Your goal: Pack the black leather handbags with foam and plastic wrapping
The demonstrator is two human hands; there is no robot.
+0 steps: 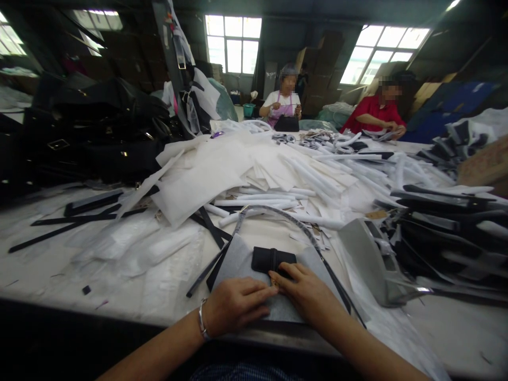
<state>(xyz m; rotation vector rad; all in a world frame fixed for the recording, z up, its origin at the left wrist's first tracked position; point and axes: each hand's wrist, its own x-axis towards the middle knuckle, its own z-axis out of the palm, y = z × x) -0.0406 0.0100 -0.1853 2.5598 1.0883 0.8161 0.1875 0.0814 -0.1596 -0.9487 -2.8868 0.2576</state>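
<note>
In front of me on the table lies a handbag (246, 264) covered with grey-white tissue, its long wrapped handle (283, 211) arching away from me. On top is a small black flap piece (262, 259) crossed by a strap with a gold clasp (274, 283) at its near end. My left hand (240, 302), with a bracelet at the wrist, reaches in from the left, its fingers closed at the clasp and the thumb hidden. From the other side, my right hand (304, 288) pinches at the same clasp, its fingers resting over the black piece.
White paper sheets (210, 172) and white wrapped strips (257, 202) heap up beyond the bag. Black straps (79, 221) and plastic sleeves (130, 243) lie left. A grey tool with a handle (371, 264) stands right. Black bags (87, 132) pile far left. Two people work across the table.
</note>
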